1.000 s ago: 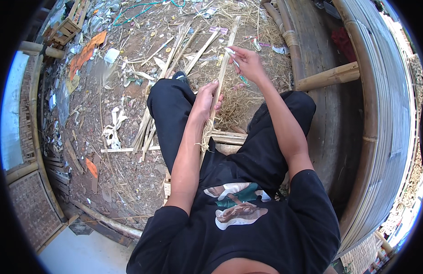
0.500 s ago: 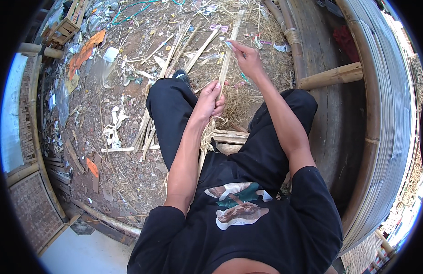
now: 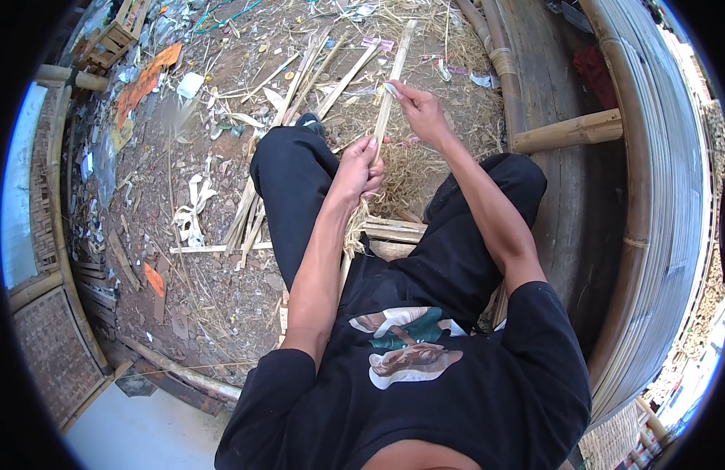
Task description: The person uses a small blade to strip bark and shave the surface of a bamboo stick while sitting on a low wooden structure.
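My left hand (image 3: 358, 168) is closed around the lower part of a long, flat bamboo strip (image 3: 395, 66), which slants up and away from me between my knees. My right hand (image 3: 419, 110) pinches a small, pale, blade-like piece (image 3: 391, 89) against the strip's right edge, further up. Its exact kind is too small to make out. Just below my left hand hang curled pale bamboo shavings (image 3: 355, 231). Short cut wood pieces (image 3: 394, 230) lie between my thighs, near the shavings.
Several bamboo strips (image 3: 304, 78) lie on the littered dirt ground beyond my left knee, with more beside that leg. Fine shavings (image 3: 409, 176) heap up between my legs. A bamboo-framed wooden bench (image 3: 566, 180) stands close on my right. At far left is a woven panel (image 3: 65, 352).
My right hand has moved slightly down along the strip, toward my left hand, with the blade-like piece. My left hand keeps its hold in nearly the same place.
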`<action>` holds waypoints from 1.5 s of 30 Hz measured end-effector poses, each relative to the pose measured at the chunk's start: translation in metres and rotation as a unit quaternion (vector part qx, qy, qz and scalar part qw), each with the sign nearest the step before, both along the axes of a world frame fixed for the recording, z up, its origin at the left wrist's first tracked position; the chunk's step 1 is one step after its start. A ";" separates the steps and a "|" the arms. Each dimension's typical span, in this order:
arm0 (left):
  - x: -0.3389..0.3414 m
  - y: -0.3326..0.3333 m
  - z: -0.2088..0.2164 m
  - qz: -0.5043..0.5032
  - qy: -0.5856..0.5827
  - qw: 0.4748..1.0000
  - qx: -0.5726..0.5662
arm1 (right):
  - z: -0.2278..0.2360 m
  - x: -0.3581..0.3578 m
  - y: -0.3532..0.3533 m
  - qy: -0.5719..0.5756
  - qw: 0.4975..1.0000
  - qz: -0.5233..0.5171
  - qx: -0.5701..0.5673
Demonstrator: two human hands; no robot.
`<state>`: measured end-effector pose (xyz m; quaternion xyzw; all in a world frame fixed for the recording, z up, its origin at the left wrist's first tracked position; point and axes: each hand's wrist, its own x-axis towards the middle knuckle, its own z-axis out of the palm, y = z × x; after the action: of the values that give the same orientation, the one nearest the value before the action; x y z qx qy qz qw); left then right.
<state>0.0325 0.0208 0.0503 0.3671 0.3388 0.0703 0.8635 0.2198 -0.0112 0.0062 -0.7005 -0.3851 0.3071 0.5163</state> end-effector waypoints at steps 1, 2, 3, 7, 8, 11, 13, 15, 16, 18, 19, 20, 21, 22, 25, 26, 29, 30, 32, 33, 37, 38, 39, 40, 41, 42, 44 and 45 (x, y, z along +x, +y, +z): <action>0.000 -0.001 0.000 0.001 0.000 1.000 0.000 | 0.001 -0.001 -0.002 0.000 1.000 0.001 0.000; 0.000 -0.001 -0.001 -0.001 -0.003 1.000 0.003 | 0.004 -0.001 -0.004 -0.003 1.000 0.001 -0.005; 0.000 -0.001 -0.002 -0.003 -0.006 1.000 0.006 | 0.006 -0.002 -0.005 -0.005 1.000 0.002 -0.010; 0.002 0.000 0.000 -0.006 -0.001 1.000 0.009 | -0.007 -0.002 -0.003 -0.005 1.000 -0.018 0.016; 0.003 0.001 0.000 -0.005 -0.002 1.000 0.010 | -0.007 -0.002 -0.002 -0.019 0.999 -0.019 0.019; 0.006 0.002 -0.005 -0.008 0.032 0.999 0.037 | 0.000 0.006 -0.002 -0.038 0.999 -0.012 -0.030; 0.007 0.003 -0.010 -0.014 0.046 0.998 0.046 | 0.011 0.007 0.001 -0.040 0.996 -0.004 -0.083; 0.008 -0.001 -0.009 -0.021 0.051 0.997 0.057 | 0.018 0.008 0.003 -0.219 0.975 0.003 -0.038; 0.009 -0.002 -0.009 -0.026 0.056 0.996 0.067 | 0.017 0.008 0.004 -0.218 0.975 0.002 -0.038; 0.010 -0.002 -0.011 -0.027 0.054 0.996 0.064 | 0.014 0.007 0.006 -0.249 0.968 -0.019 0.022; 0.010 -0.002 -0.011 -0.027 0.051 0.996 0.061 | 0.011 0.005 0.008 -0.249 0.968 -0.021 0.022; 0.010 -0.003 -0.011 -0.027 0.052 0.996 0.061 | 0.008 0.003 0.009 -0.219 0.974 -0.052 0.019; 0.010 -0.003 -0.010 -0.027 0.052 0.996 0.061 | 0.005 0.001 0.010 -0.189 0.978 -0.083 0.016; 0.011 -0.003 -0.010 -0.027 0.053 0.996 0.061 | 0.003 0.002 0.009 -0.188 0.978 -0.084 0.017; 0.010 -0.003 -0.009 -0.025 0.035 0.999 0.031 | 0.001 0.000 0.007 -0.193 0.975 -0.110 0.032; 0.010 -0.003 -0.008 -0.026 0.036 0.999 0.031 | 0.003 0.000 0.006 -0.202 0.972 -0.111 0.049; 0.011 -0.004 -0.002 -0.025 0.031 0.999 0.020 | 0.006 -0.001 0.002 -0.200 0.970 -0.115 0.082; 0.011 -0.003 0.000 -0.030 0.023 0.999 0.016 | 0.007 -0.003 0.000 -0.189 0.970 -0.115 0.097; 0.012 -0.003 0.003 -0.034 0.015 0.999 0.012 | 0.011 -0.004 -0.005 -0.200 0.969 -0.110 0.100; 0.013 -0.003 0.003 -0.031 0.013 0.999 0.011 | 0.015 -0.005 -0.008 -0.210 0.967 -0.106 0.104; 0.016 0.000 0.000 -0.017 0.005 1.000 0.017 | 0.028 -0.017 -0.019 -0.201 0.968 -0.093 0.116; 0.015 0.001 0.001 -0.019 0.006 1.000 0.022 | 0.033 -0.023 -0.024 -0.182 0.972 -0.077 0.127; 0.012 0.006 -0.004 -0.012 0.006 1.000 0.021 | 0.044 -0.034 -0.027 -0.160 0.975 -0.057 0.140; 0.010 0.012 -0.013 0.018 0.054 0.997 0.051 | 0.057 -0.043 -0.034 -0.169 0.976 -0.016 0.140; 0.012 0.015 -0.014 0.045 0.101 0.991 0.080 | 0.058 -0.043 -0.038 -0.170 0.976 -0.010 0.138; 0.011 0.020 -0.015 0.029 0.056 0.995 0.076 | 0.059 -0.042 -0.041 -0.162 0.977 -0.017 0.138; 0.008 0.021 -0.013 0.026 0.047 0.996 0.067 | 0.050 -0.026 -0.046 -0.134 0.986 -0.045 0.088; 0.007 0.023 -0.011 0.020 0.042 0.997 0.061 | 0.046 -0.015 -0.045 -0.134 0.986 -0.050 0.088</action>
<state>0.0393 0.0442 0.0391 0.4148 0.3766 0.0923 0.8231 0.2046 -0.0562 0.0519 -0.7051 -0.4410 0.1496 0.5348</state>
